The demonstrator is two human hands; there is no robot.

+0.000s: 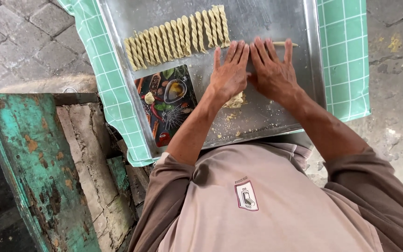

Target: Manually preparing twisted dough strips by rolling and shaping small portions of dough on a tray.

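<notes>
both hands, left hand (pixel 230 70) and right hand (pixel 271 70), lie flat and wide on the dough strand (pixel 286 44); roll with even pressure for uniform thickness.

Dull, smooth metal tray (pixel 257 18); soft matt dough twists (pixel 176 35); glossy printed card (pixel 166 105); green checked cloth (pixel 346 51); rough stone paving (pixel 24 42); peeling painted wood (pixel 33 168).

Pale yellow twisted dough sticks (pixel 176 35) in a row on a dull silver metal tray (pixel 257 18). Green cloth (pixel 343 56) with a thin white grid beneath. Dark mat (pixel 166 105) printed with red chillies, green leaves and spices. Beige shirt (pixel 257 205), brown sleeves. Peeling turquoise paint over rusty brown on a wooden frame (pixel 38 168). Grey paving (pixel 19 42).
</notes>
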